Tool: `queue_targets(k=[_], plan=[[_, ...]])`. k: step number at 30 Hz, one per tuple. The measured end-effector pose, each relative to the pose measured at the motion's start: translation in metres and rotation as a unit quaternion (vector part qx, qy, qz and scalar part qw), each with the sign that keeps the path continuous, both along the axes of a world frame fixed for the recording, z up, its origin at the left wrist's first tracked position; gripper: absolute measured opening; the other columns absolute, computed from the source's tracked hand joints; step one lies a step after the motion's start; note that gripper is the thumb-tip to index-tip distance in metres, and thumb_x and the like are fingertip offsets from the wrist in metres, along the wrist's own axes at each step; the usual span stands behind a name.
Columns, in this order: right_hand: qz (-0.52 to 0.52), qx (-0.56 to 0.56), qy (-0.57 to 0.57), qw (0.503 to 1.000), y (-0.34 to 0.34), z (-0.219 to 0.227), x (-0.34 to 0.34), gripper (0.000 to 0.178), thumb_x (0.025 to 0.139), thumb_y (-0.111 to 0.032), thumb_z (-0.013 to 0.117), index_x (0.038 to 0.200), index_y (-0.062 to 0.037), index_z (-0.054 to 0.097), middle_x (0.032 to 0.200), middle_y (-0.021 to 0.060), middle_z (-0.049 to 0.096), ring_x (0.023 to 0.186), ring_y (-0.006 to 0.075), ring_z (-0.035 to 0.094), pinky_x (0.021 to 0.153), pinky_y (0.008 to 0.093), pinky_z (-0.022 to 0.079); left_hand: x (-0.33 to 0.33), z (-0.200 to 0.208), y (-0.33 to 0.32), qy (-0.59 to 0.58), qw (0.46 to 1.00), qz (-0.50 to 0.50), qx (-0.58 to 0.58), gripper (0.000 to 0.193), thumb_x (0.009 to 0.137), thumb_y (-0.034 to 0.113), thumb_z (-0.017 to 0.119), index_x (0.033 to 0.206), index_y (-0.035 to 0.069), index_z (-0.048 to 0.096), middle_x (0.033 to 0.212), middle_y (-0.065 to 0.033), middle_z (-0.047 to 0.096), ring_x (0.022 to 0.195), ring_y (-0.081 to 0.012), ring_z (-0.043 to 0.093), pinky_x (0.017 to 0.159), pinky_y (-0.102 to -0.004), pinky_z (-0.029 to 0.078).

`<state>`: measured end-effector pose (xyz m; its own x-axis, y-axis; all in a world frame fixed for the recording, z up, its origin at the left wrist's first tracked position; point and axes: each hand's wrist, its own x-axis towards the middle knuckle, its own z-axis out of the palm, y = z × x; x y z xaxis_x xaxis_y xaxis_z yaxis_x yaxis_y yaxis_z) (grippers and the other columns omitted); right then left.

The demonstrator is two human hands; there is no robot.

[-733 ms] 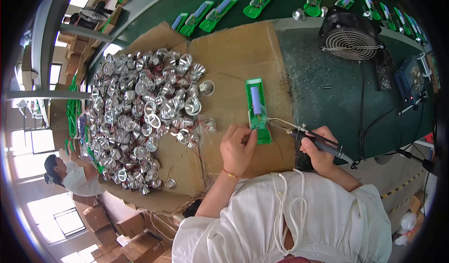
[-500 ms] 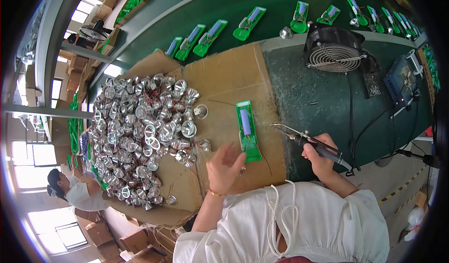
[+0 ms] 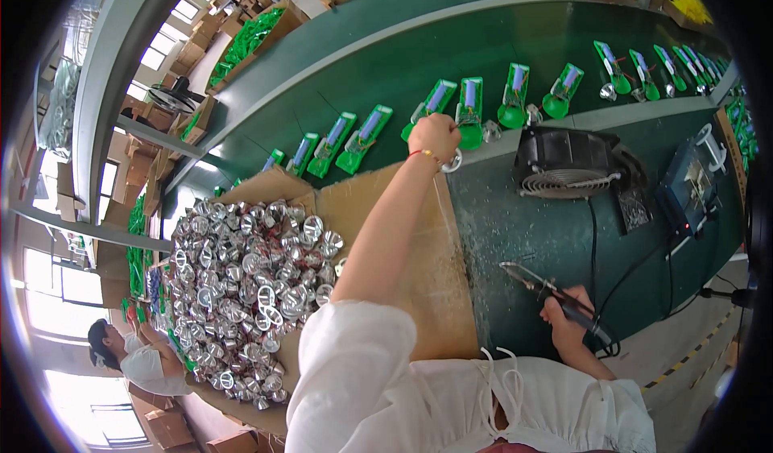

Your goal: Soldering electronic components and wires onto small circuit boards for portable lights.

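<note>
My left arm is stretched far forward, and my left hand [image 3: 432, 140] is closed at the lower end of a green plastic casing [image 3: 471, 99] on the belt. A blue cylindrical cell lies in that casing. My fingertips are mostly hidden by the back of the hand. Just below the hand shows a silver reflector cup [image 3: 452, 161]; whether I grip it too is unclear. My right hand [image 3: 566, 328] is wrapped round the dark handle of a soldering iron [image 3: 578, 314], whose bent metal tip points left over the green bench.
Many silver reflector cups [image 3: 241, 292] are heaped on cardboard [image 3: 419, 284] at left. Similar casings [image 3: 515, 95] line the belt [image 3: 354, 74]. A black fan [image 3: 564, 159] and a soldering station [image 3: 688, 183] with a cable stand at right. Another person [image 3: 149, 356] works far left.
My left hand has moved from the cardboard forward to the belt. The casing that lay on the cardboard is gone from there, and one more casing shows by my hand. The soldering iron shifted slightly.
</note>
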<state>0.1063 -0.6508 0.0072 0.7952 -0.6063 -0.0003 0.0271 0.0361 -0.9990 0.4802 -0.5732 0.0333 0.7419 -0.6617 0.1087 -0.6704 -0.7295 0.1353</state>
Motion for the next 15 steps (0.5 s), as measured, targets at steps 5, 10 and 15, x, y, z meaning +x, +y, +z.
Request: queue_targets(k=[5, 10, 15], plan=[[-0.023, -0.024, 0.007, 0.999, -0.007, -0.002, -0.002, 0.017, 0.076, -0.005, 0.063, 0.080, -0.0022, 0.047, 0.058, 0.0057, 0.056, 0.050, 0.0089, 0.054, 0.047, 0.0211, 0.044, 0.035, -0.012, -0.017, -0.138, 0.971, 0.061, -0.183, 0.019, 0.072, 0.024, 0.062, 0.083, 0.008, 0.064, 0.087, -0.0103, 0.061, 0.084, -0.0288, 0.057, 0.071, -0.0374, 0.046], [-0.043, 0.020, 0.024, 0.999, -0.010, 0.001, 0.003, 0.018, 0.075, -0.004, 0.063, 0.081, -0.0011, 0.046, 0.062, 0.0078, 0.056, 0.053, 0.0105, 0.056, 0.048, 0.0228, 0.045, 0.051, -0.019, 0.001, 0.076, 0.988, 0.133, -0.023, 0.062, 0.064, 0.054, 0.063, 0.099, 0.003, 0.058, 0.102, -0.0149, 0.057, 0.097, -0.0283, 0.055, 0.082, -0.0383, 0.043], [-0.039, 0.015, 0.025, 0.999, -0.007, 0.000, 0.006, 0.018, 0.075, -0.003, 0.062, 0.081, -0.0014, 0.045, 0.061, 0.0073, 0.056, 0.052, 0.0107, 0.055, 0.048, 0.0226, 0.045, 0.037, 0.009, 0.012, 0.066, 0.985, 0.152, 0.049, 0.048, 0.061, 0.047, 0.061, 0.079, 0.003, 0.065, 0.081, -0.0145, 0.065, 0.086, -0.0275, 0.060, 0.075, -0.0372, 0.045]])
